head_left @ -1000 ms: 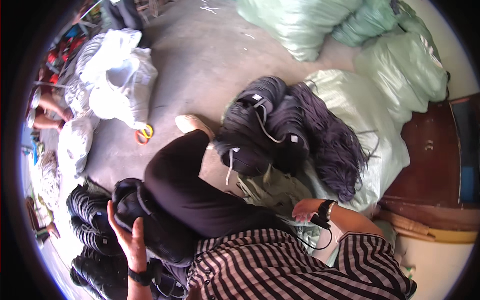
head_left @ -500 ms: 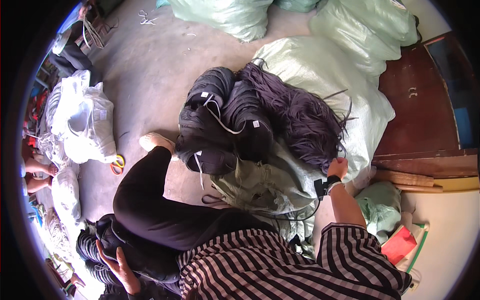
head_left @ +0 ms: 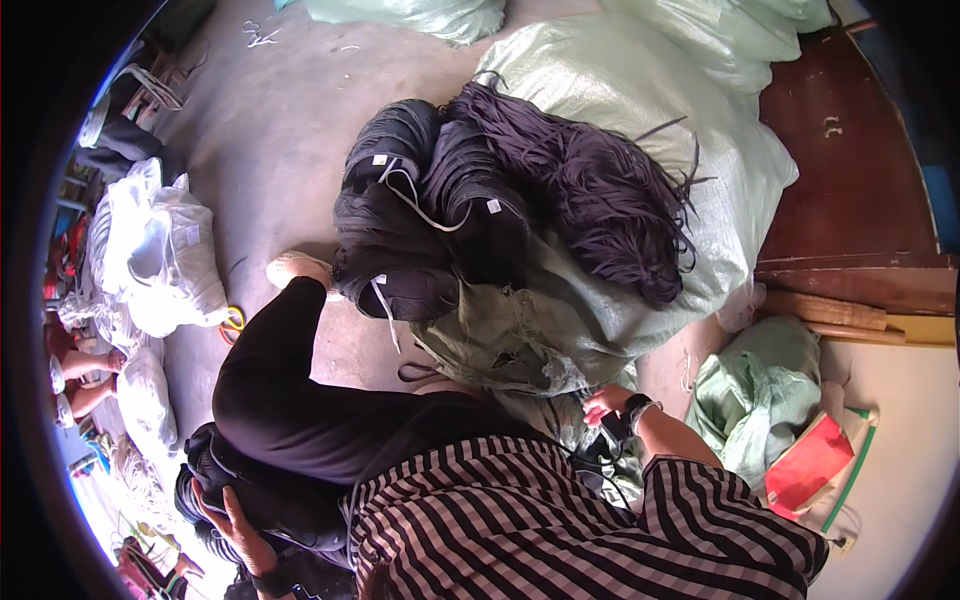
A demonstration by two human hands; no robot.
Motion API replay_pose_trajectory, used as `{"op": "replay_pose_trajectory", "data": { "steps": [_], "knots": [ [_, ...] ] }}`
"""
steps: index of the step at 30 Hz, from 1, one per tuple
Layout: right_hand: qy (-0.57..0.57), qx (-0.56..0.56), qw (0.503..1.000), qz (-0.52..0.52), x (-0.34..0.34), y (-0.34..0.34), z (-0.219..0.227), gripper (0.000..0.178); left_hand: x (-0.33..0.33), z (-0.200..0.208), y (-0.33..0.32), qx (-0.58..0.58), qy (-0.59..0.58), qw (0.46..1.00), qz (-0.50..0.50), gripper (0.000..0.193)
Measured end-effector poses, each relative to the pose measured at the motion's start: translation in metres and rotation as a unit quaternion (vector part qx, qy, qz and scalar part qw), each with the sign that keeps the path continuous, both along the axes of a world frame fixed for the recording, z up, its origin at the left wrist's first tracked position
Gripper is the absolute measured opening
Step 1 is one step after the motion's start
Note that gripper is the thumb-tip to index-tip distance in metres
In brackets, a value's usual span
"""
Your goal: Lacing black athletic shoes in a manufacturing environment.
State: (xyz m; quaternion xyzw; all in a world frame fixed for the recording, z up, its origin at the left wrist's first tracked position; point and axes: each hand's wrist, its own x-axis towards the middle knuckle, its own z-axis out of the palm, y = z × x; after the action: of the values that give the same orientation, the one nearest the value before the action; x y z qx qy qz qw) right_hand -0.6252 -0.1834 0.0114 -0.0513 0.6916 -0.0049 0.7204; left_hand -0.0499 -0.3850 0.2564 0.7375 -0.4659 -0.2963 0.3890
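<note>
My left hand (head_left: 240, 535) rests against a stack of black shoe uppers (head_left: 265, 490) beside my thigh at the lower left, its fingers stretched and thumb apart. My right hand (head_left: 606, 403) is by the near edge of an olive-green sack cloth (head_left: 490, 340), fingers curled together; anything in them is too small to make out. Farther forward, nested rows of black shoe uppers (head_left: 385, 225), tied with white cord and bearing small white labels, lie on the cloth. Alongside them a thick bundle of dark purplish laces (head_left: 585, 190) is spread over a large pale sack (head_left: 740, 190).
Scissors with orange-yellow handles (head_left: 232, 322) lie on the floor near white bundles (head_left: 160, 250) at the left. To the right are a green sack (head_left: 760, 385), a red box-like piece (head_left: 808, 465) and a dark red cabinet (head_left: 840, 180). Other people's limbs show at the far left.
My right hand has left the near end of the lace bundle and come back toward my body, beside the sack cloth. My left hand keeps to the stack. The whole view has shifted slightly.
</note>
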Motion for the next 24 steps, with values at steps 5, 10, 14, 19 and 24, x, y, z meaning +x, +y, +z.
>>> {"op": "replay_pose_trajectory", "data": {
  "steps": [5,10,14,19,24],
  "knots": [
    [-0.028,-0.075,0.996,0.039,0.037,-0.021,0.003,0.044,0.003,-0.005,-0.004,-0.006,-0.035,0.999,0.006,0.057],
    [-0.064,-0.033,0.973,-0.221,0.09,-0.086,-0.008,0.037,-0.007,-0.002,-0.004,-0.003,-0.042,0.999,0.006,0.057],
    [-0.171,-0.273,0.912,-0.254,0.027,-0.105,-0.03,0.021,-0.006,0.0,-0.001,-0.005,-0.023,1.0,0.001,0.058],
    [0.032,-0.302,0.915,-0.265,-0.015,-0.172,0.004,0.02,-0.002,-0.003,0.0,0.0,-0.024,1.0,-0.004,0.058],
    [0.128,-0.282,0.951,-0.022,-0.017,-0.157,-0.021,0.028,-0.009,0.002,0.001,-0.004,0.003,1.0,0.011,0.059]
  ]
}}
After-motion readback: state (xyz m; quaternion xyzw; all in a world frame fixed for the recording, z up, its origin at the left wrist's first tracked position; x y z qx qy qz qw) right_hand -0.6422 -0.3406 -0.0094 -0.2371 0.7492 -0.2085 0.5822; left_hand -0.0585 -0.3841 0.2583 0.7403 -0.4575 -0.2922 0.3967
